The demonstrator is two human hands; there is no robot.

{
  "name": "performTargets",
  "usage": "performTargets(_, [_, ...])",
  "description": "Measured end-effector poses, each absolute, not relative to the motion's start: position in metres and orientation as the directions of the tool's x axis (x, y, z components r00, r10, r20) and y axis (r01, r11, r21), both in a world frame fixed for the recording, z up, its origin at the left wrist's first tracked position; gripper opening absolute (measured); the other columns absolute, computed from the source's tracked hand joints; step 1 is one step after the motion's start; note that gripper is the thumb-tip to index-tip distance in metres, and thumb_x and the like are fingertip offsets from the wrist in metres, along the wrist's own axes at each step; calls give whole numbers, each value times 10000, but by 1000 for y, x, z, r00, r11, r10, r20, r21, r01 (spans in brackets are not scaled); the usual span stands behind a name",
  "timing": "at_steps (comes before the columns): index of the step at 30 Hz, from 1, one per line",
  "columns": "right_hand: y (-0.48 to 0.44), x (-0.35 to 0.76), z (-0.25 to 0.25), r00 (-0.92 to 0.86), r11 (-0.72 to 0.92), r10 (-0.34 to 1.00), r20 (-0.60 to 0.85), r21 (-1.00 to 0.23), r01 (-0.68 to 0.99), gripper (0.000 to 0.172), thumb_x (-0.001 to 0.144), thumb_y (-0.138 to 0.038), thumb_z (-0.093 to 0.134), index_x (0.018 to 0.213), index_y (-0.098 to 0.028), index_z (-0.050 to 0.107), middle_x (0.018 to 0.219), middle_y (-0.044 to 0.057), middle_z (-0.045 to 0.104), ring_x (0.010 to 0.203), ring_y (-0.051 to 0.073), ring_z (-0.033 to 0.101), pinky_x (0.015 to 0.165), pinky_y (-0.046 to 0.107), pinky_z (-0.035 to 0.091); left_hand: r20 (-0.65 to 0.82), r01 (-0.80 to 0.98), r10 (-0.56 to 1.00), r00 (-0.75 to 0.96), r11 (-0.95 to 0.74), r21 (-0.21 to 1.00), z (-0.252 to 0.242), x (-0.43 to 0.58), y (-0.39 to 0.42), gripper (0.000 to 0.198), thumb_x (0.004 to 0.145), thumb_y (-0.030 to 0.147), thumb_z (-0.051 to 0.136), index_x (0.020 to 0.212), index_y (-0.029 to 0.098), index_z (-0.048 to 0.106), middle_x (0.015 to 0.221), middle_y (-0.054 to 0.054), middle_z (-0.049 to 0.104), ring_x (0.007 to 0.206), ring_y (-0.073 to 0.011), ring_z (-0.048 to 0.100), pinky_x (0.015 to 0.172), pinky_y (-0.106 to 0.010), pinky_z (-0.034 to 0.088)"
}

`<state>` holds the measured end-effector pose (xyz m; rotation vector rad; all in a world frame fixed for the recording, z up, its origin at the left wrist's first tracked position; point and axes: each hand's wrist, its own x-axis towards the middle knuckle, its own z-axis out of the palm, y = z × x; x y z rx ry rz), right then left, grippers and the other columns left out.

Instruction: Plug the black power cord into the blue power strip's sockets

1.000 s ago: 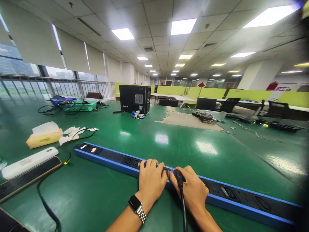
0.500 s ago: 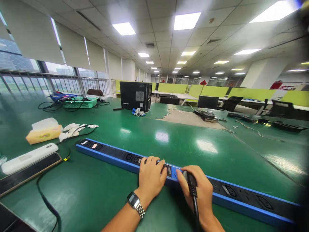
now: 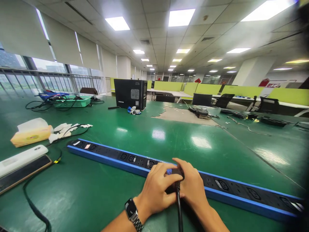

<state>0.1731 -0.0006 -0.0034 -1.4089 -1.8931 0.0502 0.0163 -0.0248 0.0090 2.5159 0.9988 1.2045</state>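
Observation:
A long blue and black power strip (image 3: 108, 157) with rows of sockets lies slantwise across the green table. Over its middle, my right hand (image 3: 193, 185) is closed around a black power plug (image 3: 177, 180), partly hidden by the fingers. My left hand (image 3: 160, 183), a watch (image 3: 131, 208) on its wrist, meets it from the other side, its thumb and fingers closed about the same plug. From the plug a black cord (image 3: 180, 211) runs down toward me. Whether the plug's prongs sit in a socket is hidden by my hands.
At left are a tissue pack (image 3: 32, 133), a white device (image 3: 23, 160), a phone (image 3: 23, 174) and a loose black cable (image 3: 36, 206). Farther back stand a green basket (image 3: 72, 101) with cables and a black computer case (image 3: 130, 93), with gloves (image 3: 134, 110) before it.
My left hand has left the strip's top and moved right to the plug, joining my right hand there. The view has shifted slightly to the right.

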Motion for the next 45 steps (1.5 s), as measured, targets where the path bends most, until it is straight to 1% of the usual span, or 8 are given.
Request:
performTargets(8, [1, 173, -4, -182, 449, 777, 603, -328, 831, 503, 746, -399, 647, 1204, -217, 548, 947, 53, 670, 842, 220, 608, 741, 351, 466, 825, 604, 565, -7, -655, 454, 18, -16, -4, 266, 900, 233, 547, 1159, 224, 607, 1254, -103, 603, 1140, -218, 565, 958, -372, 464])
performTargets(14, [2, 166, -9, -93, 411, 726, 681, -321, 853, 350, 801, -482, 615, 1028, -217, 643, 810, 20, 680, 746, 180, 618, 691, 299, 453, 670, 587, 690, -276, -431, 685, 17, -79, 5, 382, 912, 322, 516, 1264, 175, 532, 1228, -106, 648, 1123, -224, 616, 974, -363, 484])
performTargets(17, [2, 164, -10, -69, 410, 711, 700, -333, 849, 294, 822, -467, 597, 964, -217, 662, 778, 13, 678, 729, 167, 612, 678, 281, 440, 615, 592, 770, -171, -419, 689, 9, -91, 3, 380, 904, 317, 522, 1254, 172, 542, 1192, -95, 670, 1087, -214, 638, 943, -342, 507])
performTargets(22, [2, 164, -9, -85, 425, 708, 701, -327, 844, 210, 842, -408, 579, 872, -222, 674, 786, 10, 689, 746, 162, 607, 680, 269, 423, 705, 703, 691, 160, -581, 411, 4, -85, -2, 311, 887, 210, 522, 1184, 191, 613, 1176, -81, 680, 1073, -210, 636, 939, -359, 509])
performTargets(30, [3, 164, -10, -63, 432, 696, 715, -348, 832, 208, 854, -395, 567, 805, -226, 678, 763, 0, 690, 730, 145, 607, 670, 250, 415, 720, 828, 653, 234, -522, 204, 12, -82, -8, 309, 866, 163, 508, 1138, 208, 649, 1168, -72, 688, 1025, -233, 655, 848, -397, 548])
performTargets(34, [2, 163, -8, -50, 425, 707, 706, -367, 828, 215, 856, -398, 561, 795, -229, 678, 751, -4, 687, 718, 139, 603, 661, 246, 410, 629, 811, 719, 294, -536, 234, 8, -78, -8, 355, 867, 159, 487, 1175, 239, 644, 1235, -43, 653, 1078, -227, 639, 889, -404, 544])
performTargets(41, [4, 162, -9, -49, 411, 713, 699, -360, 837, 215, 861, -389, 550, 796, -231, 680, 754, 1, 687, 721, 148, 600, 661, 251, 402, 367, 697, 890, 272, -445, 563, 27, -93, -3, 546, 755, 57, 371, 1202, 214, 644, 1299, -2, 606, 1208, -155, 557, 1072, -325, 405])
performTargets(45, [4, 162, -9, -38, 389, 715, 698, -352, 851, 259, 871, -407, 521, 773, -227, 680, 746, 13, 687, 718, 158, 602, 655, 255, 403, 182, 834, 972, 147, -221, 505, 55, -71, 21, 428, 846, 191, 370, 1141, 178, 679, 1222, -63, 662, 1180, -201, 578, 1036, -338, 416])
